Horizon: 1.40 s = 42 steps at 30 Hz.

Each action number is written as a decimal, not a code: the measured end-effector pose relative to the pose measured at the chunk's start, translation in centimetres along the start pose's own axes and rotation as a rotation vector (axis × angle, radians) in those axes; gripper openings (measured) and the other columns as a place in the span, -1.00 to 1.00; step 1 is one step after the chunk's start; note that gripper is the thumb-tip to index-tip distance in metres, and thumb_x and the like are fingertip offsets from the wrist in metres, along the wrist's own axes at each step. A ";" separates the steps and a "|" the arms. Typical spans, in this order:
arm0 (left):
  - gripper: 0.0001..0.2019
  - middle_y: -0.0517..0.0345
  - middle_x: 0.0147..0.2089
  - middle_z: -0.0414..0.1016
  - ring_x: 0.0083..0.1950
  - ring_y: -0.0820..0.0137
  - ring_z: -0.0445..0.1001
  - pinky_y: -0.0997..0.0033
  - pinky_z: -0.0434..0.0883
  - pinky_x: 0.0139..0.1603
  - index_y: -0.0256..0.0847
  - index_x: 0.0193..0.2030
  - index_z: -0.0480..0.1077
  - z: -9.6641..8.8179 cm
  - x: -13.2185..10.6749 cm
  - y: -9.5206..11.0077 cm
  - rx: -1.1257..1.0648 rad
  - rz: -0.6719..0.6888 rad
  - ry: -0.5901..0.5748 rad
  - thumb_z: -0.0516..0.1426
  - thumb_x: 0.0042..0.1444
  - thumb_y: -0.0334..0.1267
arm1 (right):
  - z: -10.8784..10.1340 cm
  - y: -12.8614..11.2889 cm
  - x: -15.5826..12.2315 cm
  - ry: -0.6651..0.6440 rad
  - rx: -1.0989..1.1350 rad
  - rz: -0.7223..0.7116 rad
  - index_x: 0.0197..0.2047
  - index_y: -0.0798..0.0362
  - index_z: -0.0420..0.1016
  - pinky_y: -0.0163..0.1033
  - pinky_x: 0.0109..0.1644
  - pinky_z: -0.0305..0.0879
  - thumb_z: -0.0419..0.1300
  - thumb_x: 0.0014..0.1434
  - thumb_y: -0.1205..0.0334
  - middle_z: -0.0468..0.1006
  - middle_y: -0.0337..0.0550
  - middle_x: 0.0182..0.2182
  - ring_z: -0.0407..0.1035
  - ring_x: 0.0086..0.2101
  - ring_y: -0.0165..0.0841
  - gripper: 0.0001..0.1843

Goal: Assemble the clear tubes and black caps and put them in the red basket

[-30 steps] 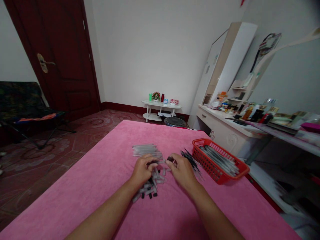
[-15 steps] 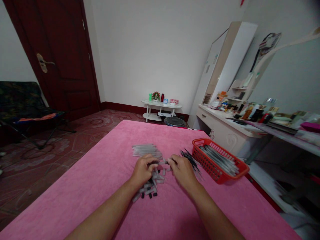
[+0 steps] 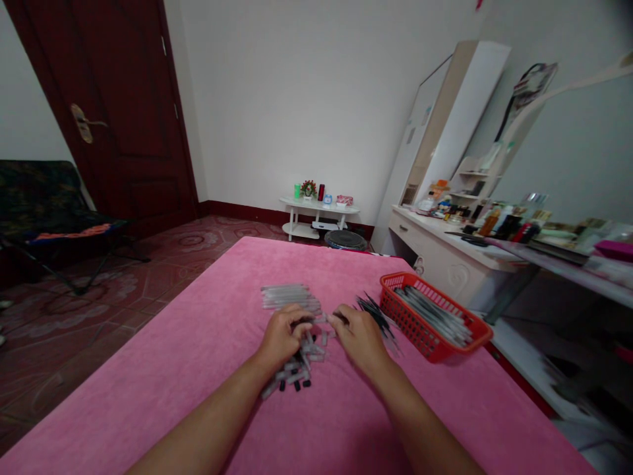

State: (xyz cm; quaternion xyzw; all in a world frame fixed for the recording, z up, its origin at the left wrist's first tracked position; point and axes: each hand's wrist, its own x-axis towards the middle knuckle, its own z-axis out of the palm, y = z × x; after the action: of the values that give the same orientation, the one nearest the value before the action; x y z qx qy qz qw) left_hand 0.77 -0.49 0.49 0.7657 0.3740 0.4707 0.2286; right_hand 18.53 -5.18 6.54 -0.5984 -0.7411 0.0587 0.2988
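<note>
A slim pen [image 3: 320, 320] with a clear, greyish body lies crosswise between my two hands. My left hand [image 3: 284, 334] is closed round its one part, and my right hand [image 3: 360, 335] pinches the other end with thumb and fingers. The small part at the right fingertips is too blurred to make out. Just beyond my left hand, clear pen barrels [image 3: 284, 296] lie side by side in a row. Clear pen caps and small black plugs form a loose pile [image 3: 307, 361] below the hands. Thin dark refills [image 3: 374, 313] are bunched right of my right hand.
A red plastic basket [image 3: 429, 348] full of pens stands on the right of the pink-covered table [image 3: 198, 349]. Beyond it is a white dresser [image 3: 435, 244] crowded with bottles. A folding chair [image 3: 54, 218] stands at left, and a low white stand [image 3: 319, 206] is by the far wall.
My right hand has shifted very slightly left, towards my left hand. Both hands keep their hold on the pen, and the piles look the same.
</note>
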 end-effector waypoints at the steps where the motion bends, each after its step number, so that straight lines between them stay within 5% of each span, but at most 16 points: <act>1: -0.82 0.14 -0.40 0.43 -0.27 0.37 0.39 0.38 0.32 -0.20 -0.21 -0.28 0.53 0.0 0.0 0.0 -0.005 -0.001 0.001 0.12 0.03 -0.44 | 0.1 0.0 0.0 -0.008 0.030 -0.010 -0.38 0.04 0.46 -0.35 -0.41 0.04 0.07 0.18 0.16 0.52 -0.20 -0.50 0.34 -0.48 -0.40 -0.79; 10: -0.84 0.13 -0.37 0.47 -0.26 0.37 0.41 0.38 0.32 -0.20 -0.18 -0.29 0.54 0.2 0.0 0.0 -0.001 0.002 -0.037 0.16 0.01 -0.43 | 0.5 0.0 -0.2 -0.057 0.065 -0.053 -0.40 0.05 0.48 -0.37 -0.38 0.08 0.13 0.11 0.26 0.53 -0.20 -0.48 0.35 -0.44 -0.40 -0.88; 26: -0.78 0.08 -0.24 0.56 -0.18 0.32 0.46 0.35 0.36 -0.12 -0.17 -0.14 0.53 0.2 0.0 -0.5 0.023 -0.013 -0.078 0.12 0.11 -0.25 | -0.9 2.1 1.0 0.120 0.350 0.041 -0.38 0.10 0.50 -0.35 -0.43 0.19 0.09 0.06 0.25 0.48 -0.22 -0.55 0.32 -0.53 -0.41 -0.83; 33: -0.81 0.11 -0.23 0.57 -0.17 0.36 0.47 0.38 0.35 -0.12 -0.16 -0.17 0.53 0.3 0.0 -0.9 -0.010 -0.016 -0.064 0.11 0.13 -0.30 | -6.0 4.9 1.8 0.385 0.331 0.169 -0.32 0.13 0.50 -0.31 -0.44 0.21 0.12 0.03 0.11 0.51 -0.15 -0.50 0.33 -0.53 -0.38 -0.73; 37: -0.83 0.12 -0.29 0.56 -0.22 0.37 0.47 0.40 0.34 -0.18 -0.17 -0.23 0.54 0.2 0.0 -0.9 0.020 -0.006 -0.071 0.11 0.13 -0.30 | -10.0 7.8 1.0 0.694 -0.048 0.327 -0.29 0.08 0.55 -0.24 -0.36 0.18 0.12 0.04 0.04 0.53 -0.09 -0.47 0.37 -0.44 -0.28 -0.68; 42: -0.84 0.13 -0.32 0.55 -0.26 0.38 0.46 0.41 0.33 -0.21 -0.18 -0.27 0.54 0.2 0.0 -1.0 0.053 -0.005 -0.101 0.11 0.13 -0.30 | -12.3 9.9 -0.4 0.682 -0.429 0.517 -0.19 0.01 0.55 -0.18 -0.42 0.01 0.04 0.12 -0.04 0.52 0.03 -0.43 0.36 -0.42 -0.16 -0.61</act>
State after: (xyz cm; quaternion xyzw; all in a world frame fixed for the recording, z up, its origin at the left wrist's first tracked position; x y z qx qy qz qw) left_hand 0.58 0.14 -0.23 0.7934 0.3762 0.4208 0.2280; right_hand 33.33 -6.14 12.01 -0.7964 -0.4229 -0.2230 0.3704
